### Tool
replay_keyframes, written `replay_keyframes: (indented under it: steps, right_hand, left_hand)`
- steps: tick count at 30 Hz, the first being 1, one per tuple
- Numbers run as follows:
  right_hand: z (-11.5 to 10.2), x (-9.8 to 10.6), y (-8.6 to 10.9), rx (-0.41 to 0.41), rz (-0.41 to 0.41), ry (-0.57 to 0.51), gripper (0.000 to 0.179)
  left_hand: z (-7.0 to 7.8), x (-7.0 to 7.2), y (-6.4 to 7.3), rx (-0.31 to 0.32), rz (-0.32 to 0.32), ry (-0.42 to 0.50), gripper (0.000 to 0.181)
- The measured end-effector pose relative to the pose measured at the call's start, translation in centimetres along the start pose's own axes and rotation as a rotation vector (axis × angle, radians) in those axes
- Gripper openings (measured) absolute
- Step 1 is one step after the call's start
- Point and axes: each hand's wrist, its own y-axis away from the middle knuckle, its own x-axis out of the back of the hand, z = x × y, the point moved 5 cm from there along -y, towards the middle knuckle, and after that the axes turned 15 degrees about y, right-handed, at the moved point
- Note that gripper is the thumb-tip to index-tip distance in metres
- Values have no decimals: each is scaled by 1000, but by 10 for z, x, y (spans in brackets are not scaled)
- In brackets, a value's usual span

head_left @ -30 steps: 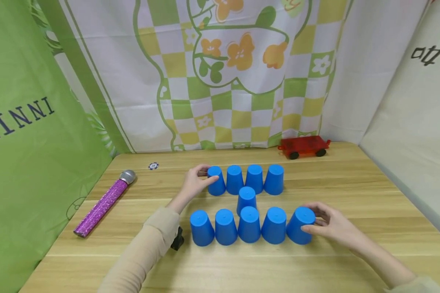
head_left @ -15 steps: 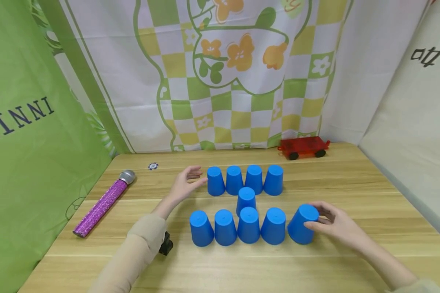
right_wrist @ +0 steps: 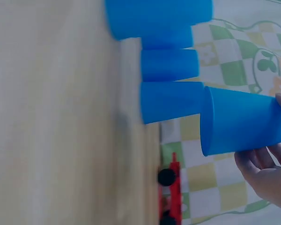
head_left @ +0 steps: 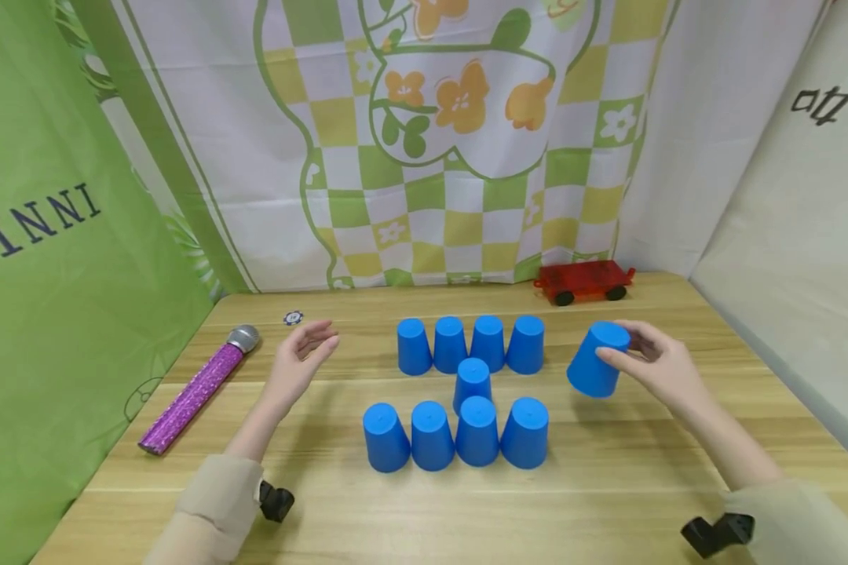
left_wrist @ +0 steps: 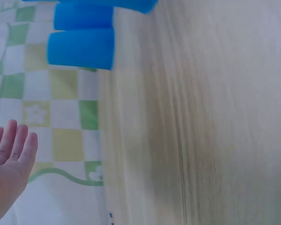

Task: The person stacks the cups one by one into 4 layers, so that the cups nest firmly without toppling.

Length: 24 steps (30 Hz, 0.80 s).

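Note:
My right hand (head_left: 653,361) grips an upside-down blue cup (head_left: 597,361) near its base, between thumb and fingers. In the right wrist view this held cup (right_wrist: 246,122) hangs tilted, its wide mouth free of the hand. To its left, a back row of several upturned blue cups (head_left: 489,345) stands on the table. One single cup (head_left: 473,384) is in the middle, partly hidden behind a front row of several cups (head_left: 432,437). My left hand (head_left: 300,361) hovers left of the rows with relaxed fingers and holds nothing; the left wrist view shows its fingers (left_wrist: 14,145) extended.
A purple glittery microphone (head_left: 201,392) lies at the left of the wooden table (head_left: 466,518). Behind it is a small poker chip (head_left: 294,318). A red toy wagon (head_left: 585,282) stands at the back right. Patterned curtains (head_left: 459,196) enclose the back and sides.
My right hand has lifted the rightmost cup off the front row and carried it back beside the rear row. My left hand has let go of the leftmost rear cup and drawn away left.

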Motion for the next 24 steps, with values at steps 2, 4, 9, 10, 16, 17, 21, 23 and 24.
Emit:
replay_keyframes:
  steps: [2,4,9,10,16,17,21,23,24]
  right_hand:
    - [-7,3,-10,-5,32,-8,56]
    - [-14,4,-19,-11,62,-16,57]
    - [-35,4,-39,-13,122,-52,58]
    - [-39,4,-43,-15,131,-56,59]
    - [-64,1,-60,-19,173,-64,61]
    - [-68,0,-62,-19,176,-71,61]
    - [-82,-5,-74,-1,181,-115,60]
    - [-88,-8,-80,10,186,-127,60]
    - [-90,-9,-83,19,189,-134,60]
  left_hand:
    - [7,-1,6,-20,0,26,45]
    - [12,-3,12,-38,5,36,42]
    - [24,-8,30,-56,35,31,39]
    - [26,-8,33,-58,45,33,39]
    - [31,-8,52,-12,163,-13,38]
    - [31,-9,56,-2,181,-24,38]
    - [35,-15,67,4,189,-71,37]
    - [37,-20,72,-5,176,-101,37]
    - [38,-22,74,-8,170,-114,37]
